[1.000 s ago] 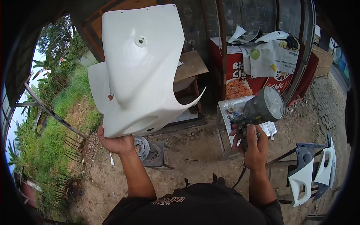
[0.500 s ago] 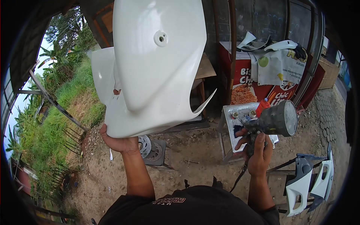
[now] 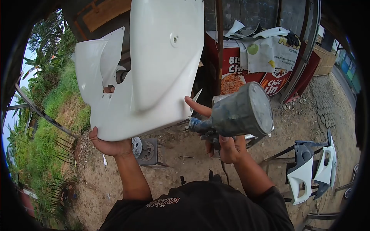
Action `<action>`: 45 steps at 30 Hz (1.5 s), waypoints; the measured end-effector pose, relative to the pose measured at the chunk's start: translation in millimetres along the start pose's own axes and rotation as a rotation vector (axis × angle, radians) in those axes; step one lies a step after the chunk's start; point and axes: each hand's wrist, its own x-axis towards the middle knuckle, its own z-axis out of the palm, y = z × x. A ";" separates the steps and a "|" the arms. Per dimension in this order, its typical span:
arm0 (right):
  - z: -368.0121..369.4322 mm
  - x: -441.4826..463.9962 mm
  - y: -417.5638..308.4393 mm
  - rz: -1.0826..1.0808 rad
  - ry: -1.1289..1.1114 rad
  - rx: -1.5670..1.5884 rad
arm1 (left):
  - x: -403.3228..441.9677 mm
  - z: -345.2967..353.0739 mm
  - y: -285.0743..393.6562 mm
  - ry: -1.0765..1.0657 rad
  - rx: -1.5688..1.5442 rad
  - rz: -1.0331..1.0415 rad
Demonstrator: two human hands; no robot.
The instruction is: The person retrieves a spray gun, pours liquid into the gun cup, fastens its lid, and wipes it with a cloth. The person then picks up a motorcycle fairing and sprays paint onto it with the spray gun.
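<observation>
A large glossy white motorcycle fairing panel is held up in front of me, tilted, with a small round hole in its upper part. My left hand grips its lower left edge from below, the thumb outside and the other fingers mostly hidden behind it. In my right hand is a spray gun with a big grey paint cup, its blue nozzle toward the panel. The right index finger is stretched out, its tip at or very near the panel's right edge. A hose hangs below the gun.
Red stall counters carry a banner and white panel pieces. Brake discs lie on a small stool below the fairing. More white and dark fairing parts hang on a rack at right. A grassy slope rises at left.
The spray gun has moved left, close to the fairing, and my right index finger now reaches out to its edge. The fairing has turned, showing more of its left wing. My view has shifted right.
</observation>
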 end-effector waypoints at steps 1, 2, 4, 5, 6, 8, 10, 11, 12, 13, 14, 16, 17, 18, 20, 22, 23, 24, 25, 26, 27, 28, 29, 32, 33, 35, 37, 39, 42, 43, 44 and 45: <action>1.0 -2.4 2.5 0.028 0.025 -0.010 | -1.0 1.5 -0.5 0.025 0.024 0.010; 2.0 -4.8 5.0 0.056 0.050 -0.020 | -1.4 2.4 -1.3 0.049 0.047 0.020; -4.5 -10.7 11.4 0.095 0.031 -0.075 | -0.6 2.5 -2.8 0.051 0.034 0.026; -5.0 -12.6 11.4 0.107 0.027 -0.095 | -0.2 3.5 -3.1 0.052 0.030 0.030; -1.5 -14.1 6.0 0.104 0.035 -0.100 | -0.2 5.6 -4.3 0.054 0.043 0.038; 1.8 -16.0 3.7 0.084 0.049 -0.102 | -1.3 10.8 -8.0 0.060 0.072 0.052; 3.0 -18.6 4.1 0.051 0.061 -0.097 | -1.2 8.4 -8.0 0.059 0.080 0.047; 2.5 -17.1 1.6 0.092 0.081 -0.105 | -1.1 8.3 -8.7 0.058 0.082 0.045; 1.1 -12.4 -3.0 0.134 0.101 -0.113 | -1.3 9.3 -10.0 0.096 0.106 0.059; 0.2 -10.0 -3.8 0.136 0.106 -0.113 | -1.4 11.7 -11.3 0.135 0.130 0.074; -0.7 -7.5 -4.6 0.139 0.112 -0.112 | -1.3 15.2 -13.0 0.173 0.154 0.088; 0.1 -5.0 -1.9 0.078 0.097 -0.105 | -1.9 26.0 -17.4 0.074 0.102 0.043; 0.8 -4.3 -1.3 0.054 0.093 -0.106 | -2.2 29.7 -19.5 0.026 0.077 0.021; 2.3 -4.4 -2.0 0.045 0.096 -0.116 | -2.1 31.1 -21.2 0.014 0.065 0.021; 2.7 -4.6 -4.0 0.069 0.096 -0.124 | -2.7 31.8 -23.0 -0.006 0.043 0.021; -2.2 1.2 -6.8 0.126 0.086 -0.124 | -2.1 14.8 -16.3 0.044 0.080 0.023; -4.0 0.9 -2.6 0.109 0.080 -0.114 | -1.6 10.3 -14.4 0.065 0.096 0.029; -5.9 -0.7 5.4 0.088 0.071 -0.104 | -1.7 7.0 -14.5 0.076 0.096 0.033; -4.6 -1.4 5.9 0.085 0.070 -0.094 | -1.6 4.8 -14.5 0.086 0.095 0.038; -3.2 -2.0 6.0 0.082 0.069 -0.084 | -1.3 6.7 -14.7 0.095 0.095 0.042; 1.7 -3.2 -0.9 0.096 0.078 -0.074 | -1.3 9.5 -16.0 0.092 0.076 0.041; 5.9 -5.6 -4.2 0.110 0.089 -0.063 | -1.7 13.8 -18.4 0.088 0.058 0.038; 7.0 -11.4 1.2 0.103 0.096 -0.076 | -2.2 16.7 -19.0 0.085 0.041 0.032; -0.5 -26.8 14.8 0.119 0.102 -0.137 | -0.8 10.5 -19.9 0.064 0.012 0.022; -3.0 -27.6 13.5 0.130 0.122 -0.148 | 0.0 8.0 -20.8 0.068 0.007 0.025; -5.1 -26.9 8.8 0.145 0.208 -0.156 | 0.7 1.2 -22.4 0.078 0.000 0.025; -4.4 -17.2 -1.1 0.067 0.271 -0.174 | 1.1 -7.2 -21.6 0.093 0.003 0.019; -10.9 -13.7 -8.6 0.089 0.293 -0.245 | 2.5 -16.8 -19.5 0.136 0.021 0.024; -19.5 -13.3 -11.5 0.105 0.355 -0.260 | 4.8 -37.4 -14.6 0.162 0.028 0.021; -18.7 -10.1 -17.0 0.094 0.386 -0.238 | 5.7 -46.8 -12.2 0.121 0.005 0.002; -18.3 -8.4 -20.4 0.082 0.417 -0.216 | 6.7 -55.9 -10.3 0.080 -0.018 -0.017; -18.9 -9.4 -20.5 0.081 0.430 -0.224 | 7.5 -66.0 -9.0 0.086 -0.023 -0.019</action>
